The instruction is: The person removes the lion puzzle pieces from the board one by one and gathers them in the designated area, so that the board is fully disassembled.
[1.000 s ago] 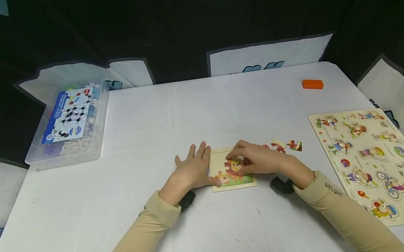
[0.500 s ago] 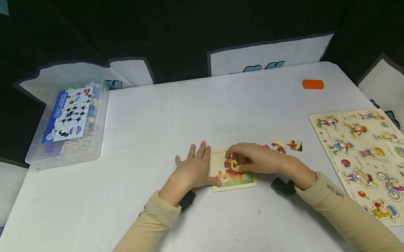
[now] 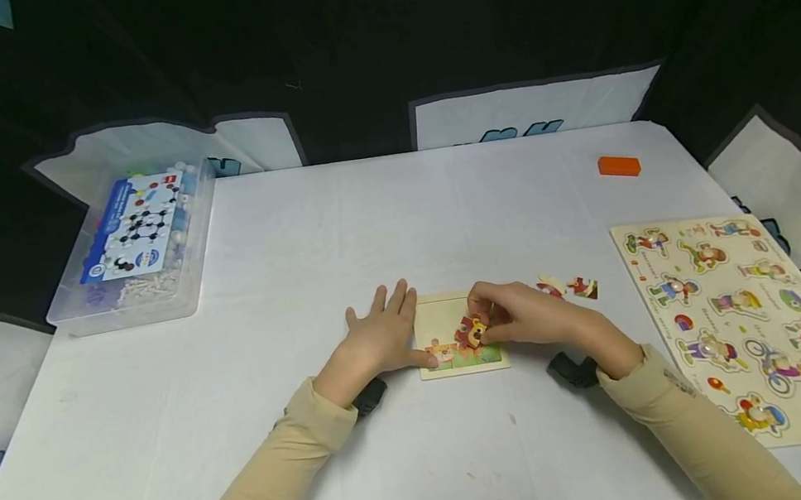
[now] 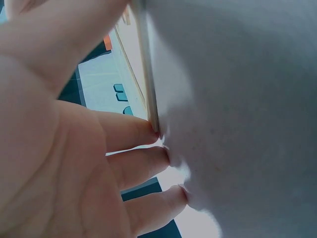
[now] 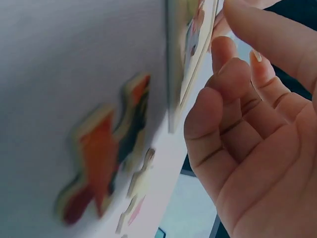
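Note:
A small square jigsaw board (image 3: 440, 309) lies on the white table, with picture pieces (image 3: 443, 353) fitted along its lower part. My left hand (image 3: 375, 345) rests at its left edge, fingers straight and spread, thumb on the lower left corner. In the left wrist view, fingertips (image 4: 148, 134) touch the board's side and the table. With thumb and fingers, my right hand (image 3: 528, 313) pinches a puzzle piece (image 3: 472, 331) showing a bear's face. That piece sits turned askew over the board's middle. The right wrist view does not show the pinched piece clearly.
Loose puzzle pieces (image 3: 583, 287) lie just right of the board, partly behind my right hand. A large peg puzzle board (image 3: 755, 323) covers the table's right side. An orange block (image 3: 619, 166) is at the back right; a clear plastic box (image 3: 131, 316) stands at the back left.
The bear-face piece, upright in the picture before, is now turned and tilted. My right hand has shifted slightly right with it. My left hand has stayed in place.

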A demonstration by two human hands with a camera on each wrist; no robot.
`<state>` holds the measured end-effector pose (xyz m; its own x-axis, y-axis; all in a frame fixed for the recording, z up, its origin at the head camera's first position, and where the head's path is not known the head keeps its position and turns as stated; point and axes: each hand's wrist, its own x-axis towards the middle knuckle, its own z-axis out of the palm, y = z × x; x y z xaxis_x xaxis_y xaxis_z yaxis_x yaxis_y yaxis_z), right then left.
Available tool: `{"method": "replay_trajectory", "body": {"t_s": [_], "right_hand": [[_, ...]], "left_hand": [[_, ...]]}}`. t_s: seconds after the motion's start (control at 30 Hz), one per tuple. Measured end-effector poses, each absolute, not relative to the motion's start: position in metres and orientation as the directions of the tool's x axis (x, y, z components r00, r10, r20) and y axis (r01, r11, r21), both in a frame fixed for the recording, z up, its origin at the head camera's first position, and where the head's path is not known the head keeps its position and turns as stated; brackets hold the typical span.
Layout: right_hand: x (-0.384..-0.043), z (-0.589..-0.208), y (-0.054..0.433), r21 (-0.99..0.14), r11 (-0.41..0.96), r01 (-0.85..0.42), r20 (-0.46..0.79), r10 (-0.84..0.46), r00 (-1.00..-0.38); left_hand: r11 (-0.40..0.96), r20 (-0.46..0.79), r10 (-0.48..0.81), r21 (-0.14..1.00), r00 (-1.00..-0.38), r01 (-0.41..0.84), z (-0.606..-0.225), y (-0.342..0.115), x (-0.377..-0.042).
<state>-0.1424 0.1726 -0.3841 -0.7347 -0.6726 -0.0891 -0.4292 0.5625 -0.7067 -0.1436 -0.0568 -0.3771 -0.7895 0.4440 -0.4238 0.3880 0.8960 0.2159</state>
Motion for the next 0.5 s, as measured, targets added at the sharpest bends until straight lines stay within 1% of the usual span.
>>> {"method": "replay_trajectory", "body": {"t_s": [0.13,0.33,0.5], "right_hand": [[-0.138,-0.386,0.186,-0.729,0.563,-0.389,-0.089,-0.642,-0.762],[-0.126,-0.386,0.217,-0.832,0.475,-0.287,-0.065,-0.596,-0.800],[-0.114,-0.390,0.247,-0.864,0.441,-0.245,-0.041,-0.545,-0.837]], "left_hand": [[0.896,-0.428,0.444,0.217,-0.787,0.388,-0.376,-0.057,-0.143],[0.893,-0.426,0.451,0.223,-0.784,0.391,-0.375,-0.056,-0.143],[0.893,-0.428,0.450,0.218,-0.784,0.393,-0.376,-0.057,-0.144]]}}
